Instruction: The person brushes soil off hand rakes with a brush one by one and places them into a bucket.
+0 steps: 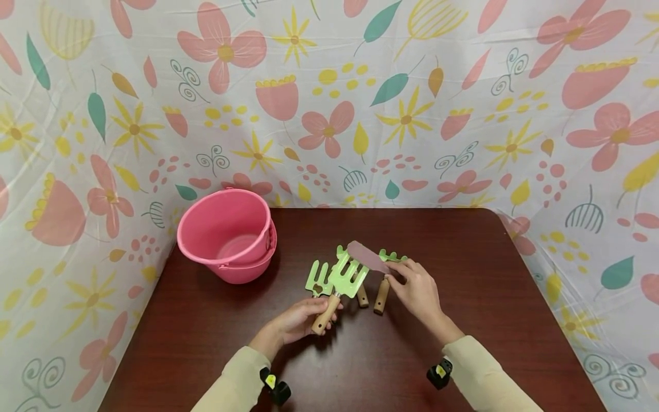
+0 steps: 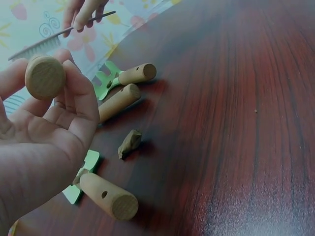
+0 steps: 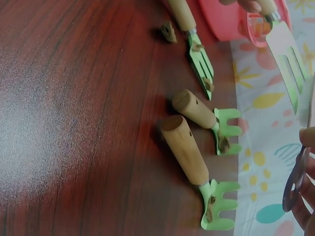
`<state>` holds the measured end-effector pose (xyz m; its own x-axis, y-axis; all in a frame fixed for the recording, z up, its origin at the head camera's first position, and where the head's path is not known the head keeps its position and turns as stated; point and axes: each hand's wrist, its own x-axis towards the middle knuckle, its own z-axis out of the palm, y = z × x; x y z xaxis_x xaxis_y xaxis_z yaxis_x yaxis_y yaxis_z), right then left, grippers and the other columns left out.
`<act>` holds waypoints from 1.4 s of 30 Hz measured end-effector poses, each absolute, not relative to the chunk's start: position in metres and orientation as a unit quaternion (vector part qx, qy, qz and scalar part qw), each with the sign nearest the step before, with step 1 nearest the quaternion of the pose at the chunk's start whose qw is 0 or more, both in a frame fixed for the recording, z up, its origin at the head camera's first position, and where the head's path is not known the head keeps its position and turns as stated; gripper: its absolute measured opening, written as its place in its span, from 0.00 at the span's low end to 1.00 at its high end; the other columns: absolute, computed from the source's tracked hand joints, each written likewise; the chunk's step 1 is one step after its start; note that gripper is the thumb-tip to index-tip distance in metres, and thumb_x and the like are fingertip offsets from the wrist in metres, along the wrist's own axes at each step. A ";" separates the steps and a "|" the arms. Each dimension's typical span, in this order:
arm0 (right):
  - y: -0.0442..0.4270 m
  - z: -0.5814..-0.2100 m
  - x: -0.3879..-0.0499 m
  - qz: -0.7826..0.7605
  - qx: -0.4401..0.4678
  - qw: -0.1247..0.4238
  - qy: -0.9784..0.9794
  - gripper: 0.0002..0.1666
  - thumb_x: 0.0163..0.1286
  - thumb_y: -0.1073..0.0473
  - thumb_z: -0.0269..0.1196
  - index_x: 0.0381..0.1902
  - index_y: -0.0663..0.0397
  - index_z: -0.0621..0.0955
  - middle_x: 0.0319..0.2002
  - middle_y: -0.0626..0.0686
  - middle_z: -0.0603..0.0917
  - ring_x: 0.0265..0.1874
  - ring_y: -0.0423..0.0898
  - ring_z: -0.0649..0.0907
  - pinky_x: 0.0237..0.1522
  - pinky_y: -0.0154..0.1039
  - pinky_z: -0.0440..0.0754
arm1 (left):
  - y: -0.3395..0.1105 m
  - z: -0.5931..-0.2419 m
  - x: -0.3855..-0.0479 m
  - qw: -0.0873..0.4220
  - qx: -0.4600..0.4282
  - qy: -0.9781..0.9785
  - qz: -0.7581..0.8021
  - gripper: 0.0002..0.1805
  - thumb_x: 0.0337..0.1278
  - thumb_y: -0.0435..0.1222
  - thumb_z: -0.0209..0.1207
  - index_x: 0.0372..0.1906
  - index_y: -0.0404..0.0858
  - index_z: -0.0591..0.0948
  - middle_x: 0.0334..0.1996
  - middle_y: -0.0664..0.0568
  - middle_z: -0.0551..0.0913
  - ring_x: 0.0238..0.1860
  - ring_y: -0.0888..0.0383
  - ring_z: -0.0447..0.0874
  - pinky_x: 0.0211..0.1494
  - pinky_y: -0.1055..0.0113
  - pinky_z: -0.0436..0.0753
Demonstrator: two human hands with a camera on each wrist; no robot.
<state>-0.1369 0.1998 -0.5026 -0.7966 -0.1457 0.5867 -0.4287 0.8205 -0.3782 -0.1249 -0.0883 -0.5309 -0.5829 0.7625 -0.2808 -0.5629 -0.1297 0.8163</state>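
Note:
My left hand (image 1: 301,321) grips the wooden handle (image 1: 326,315) of a green garden fork (image 1: 348,277), raised above the table with its tines pointing away. My right hand (image 1: 418,290) holds a pinkish brush (image 1: 366,257) by its handle; in the right wrist view the bristles (image 3: 306,98) are beside the raised fork's tines (image 3: 290,69). Below lie a green fork (image 3: 201,64) and two small green rakes (image 3: 227,130) with wooden handles (image 3: 184,152), brown clumps stuck on their metal. A loose brown lump (image 2: 130,143) lies on the table between handles in the left wrist view.
Two pink buckets (image 1: 223,229), one inside the other, stand at the table's back left. The dark red-brown table (image 1: 463,252) meets a flower-patterned cloth (image 1: 329,103) behind and at the sides.

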 end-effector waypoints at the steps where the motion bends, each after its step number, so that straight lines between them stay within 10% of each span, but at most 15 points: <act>1: 0.201 -0.503 -0.137 0.255 0.154 0.279 -0.913 0.17 0.50 0.62 0.69 0.41 0.50 0.85 0.32 0.47 0.81 0.23 0.40 0.72 0.20 0.36 0.69 | -0.089 -0.531 -0.125 0.444 0.102 0.490 0.743 0.22 0.68 0.40 0.44 0.58 0.30 0.69 0.35 0.53 0.78 0.32 0.60 0.77 0.35 0.69 0.76; 28: 0.220 -0.505 -0.136 0.246 0.108 0.283 -0.921 0.17 0.51 0.60 0.70 0.42 0.50 0.84 0.33 0.49 0.81 0.27 0.44 0.77 0.22 0.41 0.72 | -0.116 -0.505 -0.146 0.305 0.015 0.636 0.709 0.24 0.60 0.34 0.54 0.59 0.29 0.67 0.38 0.50 0.81 0.38 0.58 0.82 0.44 0.60 0.78; 42: 0.220 -0.505 -0.134 0.249 0.109 0.266 -0.925 0.17 0.50 0.60 0.70 0.41 0.50 0.84 0.31 0.49 0.81 0.28 0.44 0.78 0.25 0.43 0.75 | -0.109 -0.475 -0.155 0.105 0.068 0.836 0.535 0.13 0.48 0.34 0.65 0.42 0.39 0.82 0.32 0.51 0.82 0.33 0.60 0.77 0.34 0.68 0.77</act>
